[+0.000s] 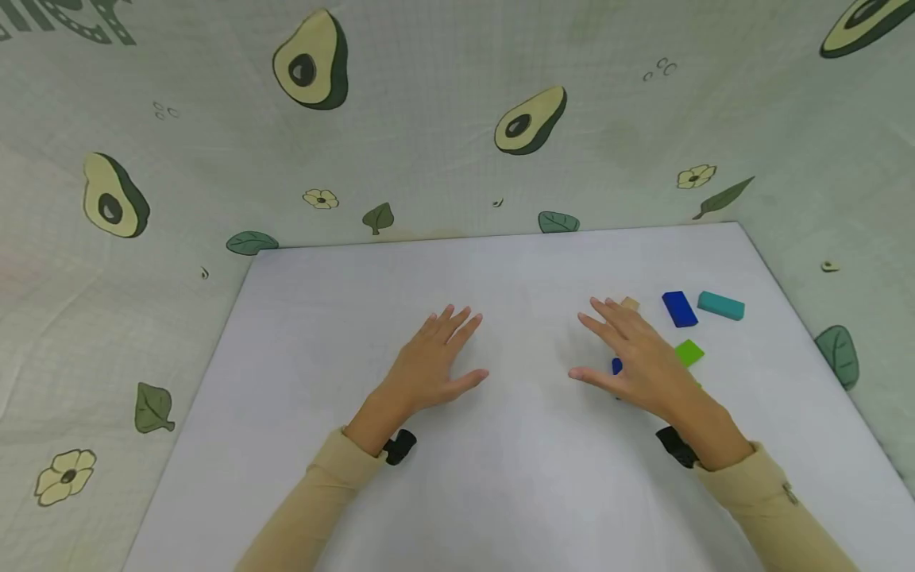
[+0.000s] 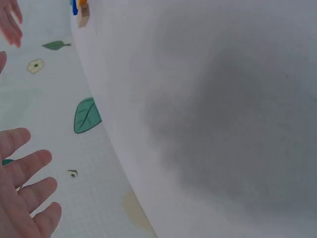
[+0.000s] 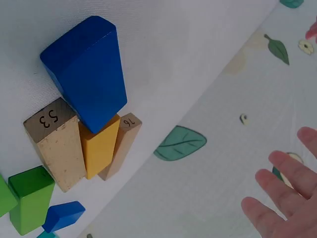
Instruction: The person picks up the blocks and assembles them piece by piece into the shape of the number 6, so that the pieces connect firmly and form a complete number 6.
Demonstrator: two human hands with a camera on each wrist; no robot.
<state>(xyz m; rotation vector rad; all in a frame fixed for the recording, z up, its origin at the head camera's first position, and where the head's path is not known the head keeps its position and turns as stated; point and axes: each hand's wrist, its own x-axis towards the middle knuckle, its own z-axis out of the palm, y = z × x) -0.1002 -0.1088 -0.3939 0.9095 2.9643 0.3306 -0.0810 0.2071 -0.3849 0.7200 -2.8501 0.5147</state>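
Note:
Both hands are held over the white table with fingers spread and nothing in them. My left hand (image 1: 427, 364) is left of the middle, above bare tabletop; its fingers also show at the lower left of the left wrist view. My right hand (image 1: 639, 361) hovers by a group of coloured blocks and hides part of it in the head view. The right wrist view shows a large blue block (image 3: 89, 74), a plain wooden block (image 3: 59, 148) marked 53, a yellow block (image 3: 100, 146), a thinner wooden block (image 3: 121, 146) and a green block (image 3: 30, 198).
At the table's right back lie a dark blue block (image 1: 679, 309) and a teal block (image 1: 721, 306), with a bright green block (image 1: 689, 353) nearer. A pale cloth (image 1: 429, 119) printed with avocados and leaves surrounds the white tabletop (image 1: 500, 492) at the back and sides.

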